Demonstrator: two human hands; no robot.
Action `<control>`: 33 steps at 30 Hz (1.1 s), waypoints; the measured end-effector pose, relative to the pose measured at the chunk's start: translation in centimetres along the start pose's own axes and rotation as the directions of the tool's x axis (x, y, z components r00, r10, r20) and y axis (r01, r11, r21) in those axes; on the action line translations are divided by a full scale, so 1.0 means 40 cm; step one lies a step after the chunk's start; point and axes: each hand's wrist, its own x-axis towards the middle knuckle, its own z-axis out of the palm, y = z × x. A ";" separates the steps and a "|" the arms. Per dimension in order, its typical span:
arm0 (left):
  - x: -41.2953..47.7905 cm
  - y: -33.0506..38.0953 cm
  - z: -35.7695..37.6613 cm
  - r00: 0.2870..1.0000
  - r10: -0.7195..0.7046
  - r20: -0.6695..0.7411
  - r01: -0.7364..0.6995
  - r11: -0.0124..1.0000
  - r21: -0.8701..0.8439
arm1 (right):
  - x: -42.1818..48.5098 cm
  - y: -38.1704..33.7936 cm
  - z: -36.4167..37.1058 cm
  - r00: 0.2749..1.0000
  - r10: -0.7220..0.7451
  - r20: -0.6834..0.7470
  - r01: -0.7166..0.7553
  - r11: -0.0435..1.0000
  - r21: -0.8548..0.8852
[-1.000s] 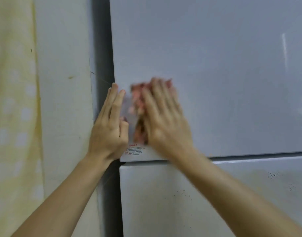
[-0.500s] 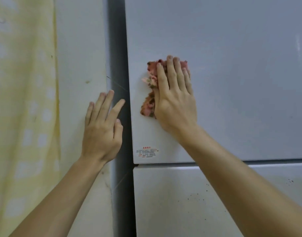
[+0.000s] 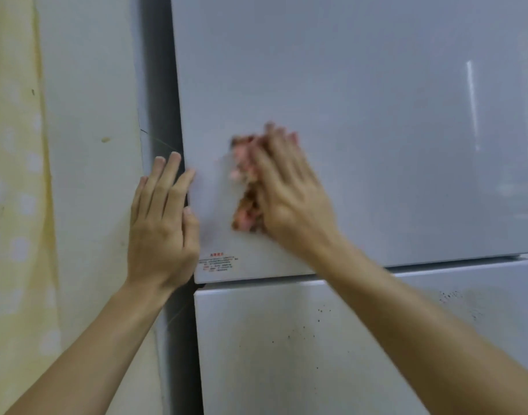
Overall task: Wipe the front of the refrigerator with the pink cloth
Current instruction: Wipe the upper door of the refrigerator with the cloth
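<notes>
Mid-wipe on the upper door [image 3: 361, 85] of the refrigerator; right hand [image 3: 289, 193] presses the pink cloth [image 3: 244, 187] flat against the panel, low and near its left edge; fingers spread flat over the cloth, pinning it rather than fisting it; hand and cloth are motion-blurred, so exact finger contact is hard to read, probably all four down. Left hand [image 3: 161, 223] rests empty at the door's left edge, fingers extended and loosely together, tips lapping onto the panel, palm over the dark gap [image 3: 164, 85] beside the wall [image 3: 92, 175].

Step in hand: scrubbing the lower-left of the upper door. Next move, by my read: sweep right and up across the large untouched panel; then drop to the lower door [image 3: 316, 354], which carries dark specks [image 3: 448, 295].

Room: wide open to the right and above; tight on the left, left hand just beside the cloth; small label [image 3: 218, 262] and the seam [image 3: 286, 280] between doors sit just below the stroke.
</notes>
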 end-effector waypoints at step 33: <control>-0.028 0.114 0.096 1.000 -0.021 -0.006 0.021 0.999 0.033 | -0.176 0.094 -0.109 0.976 -0.155 0.156 0.159 0.987 -0.014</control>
